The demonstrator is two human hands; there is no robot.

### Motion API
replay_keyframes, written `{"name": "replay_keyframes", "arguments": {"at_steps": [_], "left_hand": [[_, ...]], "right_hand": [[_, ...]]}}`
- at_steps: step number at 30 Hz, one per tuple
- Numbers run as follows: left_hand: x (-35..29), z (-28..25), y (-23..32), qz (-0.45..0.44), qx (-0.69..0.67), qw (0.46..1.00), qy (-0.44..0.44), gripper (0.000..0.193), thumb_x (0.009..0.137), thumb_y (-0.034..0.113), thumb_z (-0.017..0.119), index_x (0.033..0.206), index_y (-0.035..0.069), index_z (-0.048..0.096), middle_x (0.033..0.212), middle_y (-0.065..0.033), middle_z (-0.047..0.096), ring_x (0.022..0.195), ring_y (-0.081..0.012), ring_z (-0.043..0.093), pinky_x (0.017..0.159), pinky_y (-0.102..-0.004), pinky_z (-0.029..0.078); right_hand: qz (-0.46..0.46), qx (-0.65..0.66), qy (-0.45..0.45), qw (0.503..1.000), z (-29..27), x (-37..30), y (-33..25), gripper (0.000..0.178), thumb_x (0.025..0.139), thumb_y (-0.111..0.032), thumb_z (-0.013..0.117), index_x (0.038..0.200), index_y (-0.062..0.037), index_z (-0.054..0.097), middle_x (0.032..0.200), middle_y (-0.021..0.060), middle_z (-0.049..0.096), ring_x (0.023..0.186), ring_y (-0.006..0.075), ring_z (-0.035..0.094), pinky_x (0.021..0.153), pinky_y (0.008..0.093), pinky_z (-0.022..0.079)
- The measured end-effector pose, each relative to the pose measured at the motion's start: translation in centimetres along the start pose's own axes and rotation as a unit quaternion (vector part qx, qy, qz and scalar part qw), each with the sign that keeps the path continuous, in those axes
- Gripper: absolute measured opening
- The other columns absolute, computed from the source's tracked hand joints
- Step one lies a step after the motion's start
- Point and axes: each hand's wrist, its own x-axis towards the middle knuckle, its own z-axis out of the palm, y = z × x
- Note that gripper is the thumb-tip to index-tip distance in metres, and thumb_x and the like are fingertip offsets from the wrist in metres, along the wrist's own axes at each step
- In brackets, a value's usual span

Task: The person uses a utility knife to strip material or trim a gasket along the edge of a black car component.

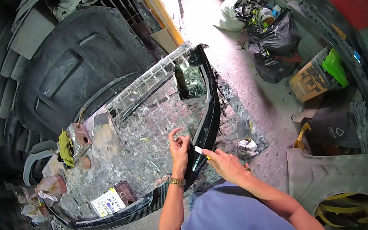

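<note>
A long, curved black car trim piece (161,196), with a woven carbon-look face, runs along the near and right edges of a worn, paint-covered workbench (128,157). Above its bend, my left hand (180,151) has thumb and fingers curled together in a pinch; whatever lies between them is too small to make out. Close by on the right, my right hand (227,163) grips a small tool (198,149) with a flat white end and a bit of yellow by the fingers. That white end is at the trim's surface. My fingers hide most of the tool.
On the bench lie a white printed packet (108,203), a brown pouch-like item (124,193) and a yellow-green cloth (66,149). A black car hood (83,58) leans behind. Rubbish bags (274,45), a cardboard box (311,79) and a grey fender (341,164) stand right.
</note>
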Motion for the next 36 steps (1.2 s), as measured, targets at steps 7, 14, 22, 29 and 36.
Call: {"name": "replay_keyframes", "arguments": {"at_steps": [7, 14, 22, 29, 36], "left_hand": [[0.1, -1.0, -0.5, -0.024, 0.079, 0.996, -0.032, 0.011, 0.100, 0.012, 0.069, 0.106, 0.003, 0.067, 0.087, 0.0052, 0.062, 0.074, -0.0037, 0.053, 0.066, -0.0224, 0.043], [-0.2, -0.8, -0.6, 0.006, 0.075, 0.997, -0.032, 0.013, 0.100, 0.014, 0.069, 0.106, 0.002, 0.068, 0.091, 0.0034, 0.066, 0.082, -0.0045, 0.058, 0.074, -0.0217, 0.048], [-0.1, -0.7, -0.8, 0.008, 0.063, 0.998, 0.013, 0.012, 0.101, 0.018, 0.068, 0.097, 0.007, 0.068, 0.081, 0.0072, 0.059, 0.069, -0.0020, 0.047, 0.062, -0.0213, 0.037], [0.3, -0.8, -0.8, -0.031, 0.032, 0.999, -0.003, 0.017, 0.102, 0.022, 0.068, 0.094, 0.007, 0.066, 0.078, 0.0077, 0.055, 0.068, -0.0018, 0.046, 0.061, -0.0206, 0.035], [0.2, 0.1, -0.5, -0.001, 0.017, 1.000, 0.017, 0.016, 0.102, 0.021, 0.068, 0.094, 0.007, 0.065, 0.079, 0.0077, 0.056, 0.070, -0.0023, 0.047, 0.063, -0.0206, 0.037]], "right_hand": [[-0.003, -0.023, 0.001, 1.000, 0.0, 0.4, -0.5, 0.043, 0.100, -0.022, 0.063, 0.141, -0.0194, 0.054, 0.098, 0.0175, 0.062, 0.080, 0.0426, 0.067, 0.068, 0.0525, 0.056], [-0.009, -0.044, -0.012, 0.999, 0.2, 0.7, -0.7, 0.042, 0.100, -0.021, 0.062, 0.141, -0.0183, 0.053, 0.099, 0.0191, 0.063, 0.079, 0.0427, 0.068, 0.065, 0.0523, 0.057], [0.007, -0.055, -0.014, 0.998, 0.9, 1.2, -0.5, 0.043, 0.101, -0.021, 0.061, 0.143, -0.0210, 0.051, 0.099, 0.0199, 0.062, 0.077, 0.0442, 0.068, 0.063, 0.0534, 0.056], [-0.007, -0.017, 0.011, 1.000, 1.9, 1.1, 0.6, 0.041, 0.103, -0.022, 0.057, 0.143, -0.0207, 0.050, 0.102, 0.0206, 0.062, 0.078, 0.0451, 0.067, 0.066, 0.0537, 0.055], [0.017, -0.028, -0.058, 0.998, -0.4, 0.2, -0.9, 0.044, 0.103, -0.023, 0.057, 0.146, -0.0206, 0.048, 0.107, 0.0203, 0.061, 0.088, 0.0471, 0.067, 0.074, 0.0560, 0.055]]}}
